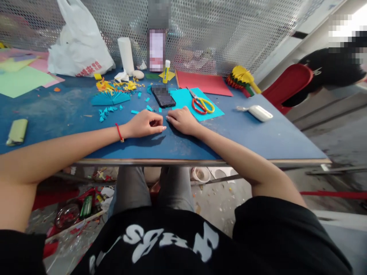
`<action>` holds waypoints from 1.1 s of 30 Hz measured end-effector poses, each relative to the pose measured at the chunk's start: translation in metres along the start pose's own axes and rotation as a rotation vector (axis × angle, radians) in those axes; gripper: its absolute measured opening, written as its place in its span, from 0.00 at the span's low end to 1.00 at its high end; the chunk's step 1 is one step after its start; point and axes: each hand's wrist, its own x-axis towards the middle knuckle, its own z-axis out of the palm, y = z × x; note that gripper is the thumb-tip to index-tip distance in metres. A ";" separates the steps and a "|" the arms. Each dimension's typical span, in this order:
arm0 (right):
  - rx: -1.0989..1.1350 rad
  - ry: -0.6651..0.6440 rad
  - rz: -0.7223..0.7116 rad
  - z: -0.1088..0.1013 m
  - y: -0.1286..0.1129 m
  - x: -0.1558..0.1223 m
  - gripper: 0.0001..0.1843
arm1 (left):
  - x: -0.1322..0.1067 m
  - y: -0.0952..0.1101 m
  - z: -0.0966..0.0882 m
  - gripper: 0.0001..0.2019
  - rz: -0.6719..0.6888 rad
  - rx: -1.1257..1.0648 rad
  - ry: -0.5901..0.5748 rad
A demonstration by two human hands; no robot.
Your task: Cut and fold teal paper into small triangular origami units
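Just beyond left hand (145,124), right hand (182,120), flat black phone (163,97), screen dark

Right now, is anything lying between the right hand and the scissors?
Nothing visible does. The right hand rests at the near edge of the cyan sheet, and the scissors lie on that sheet just beyond; the phone sits off to the left.

A paper-craft workshop: scissors (203,105), coloured paper scraps (114,86), blue worktable (258,137).
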 end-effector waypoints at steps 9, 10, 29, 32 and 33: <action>-0.002 0.100 0.068 0.020 0.005 0.004 0.21 | -0.036 0.073 0.025 0.10 0.000 0.139 -0.008; -0.008 0.103 0.062 0.020 0.005 0.004 0.21 | -0.053 0.094 0.033 0.12 0.053 0.109 -0.016; -0.047 0.147 0.044 0.019 0.006 -0.002 0.19 | -0.280 0.020 0.223 0.18 -0.538 0.138 -0.208; -0.049 0.165 0.044 0.017 0.007 -0.003 0.19 | -0.271 0.007 0.219 0.18 -0.551 0.133 -0.174; -0.047 0.172 0.046 0.017 0.007 -0.003 0.19 | -0.268 0.003 0.217 0.18 -0.556 0.131 -0.160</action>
